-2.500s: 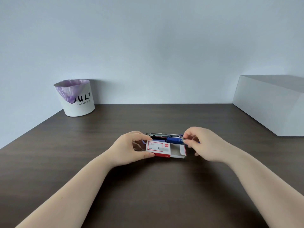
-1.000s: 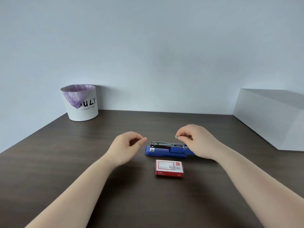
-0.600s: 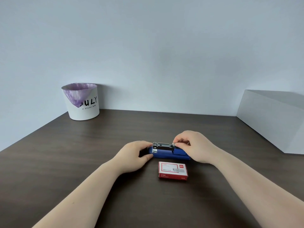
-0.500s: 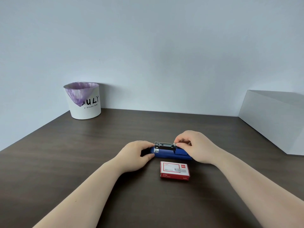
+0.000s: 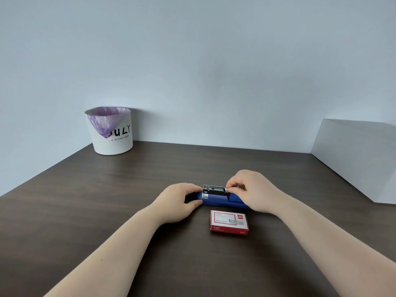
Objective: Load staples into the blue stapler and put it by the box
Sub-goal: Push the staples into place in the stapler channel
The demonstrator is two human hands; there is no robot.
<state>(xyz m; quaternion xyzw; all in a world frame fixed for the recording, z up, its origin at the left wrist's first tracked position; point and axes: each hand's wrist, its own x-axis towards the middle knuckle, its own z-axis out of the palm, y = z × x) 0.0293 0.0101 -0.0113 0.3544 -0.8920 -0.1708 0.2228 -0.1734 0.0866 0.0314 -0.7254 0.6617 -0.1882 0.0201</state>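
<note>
The blue stapler [image 5: 216, 200] lies open on the dark table, its black and metal staple channel [image 5: 214, 189] facing up. My left hand [image 5: 179, 200] grips the stapler's left end. My right hand [image 5: 251, 189] pinches a small strip of staples [image 5: 227, 190] at the right end of the channel. The red and white staple box [image 5: 229, 222] lies closed on the table just in front of the stapler, apart from both hands.
A white bin [image 5: 111, 131] with a purple liner stands at the back left by the wall. A large white box [image 5: 360, 157] sits at the right edge of the table [image 5: 85, 200].
The staple box went from my hands to the table. My left hand moved onto the stapler's left end, and my right hand brought the staples down to the channel.
</note>
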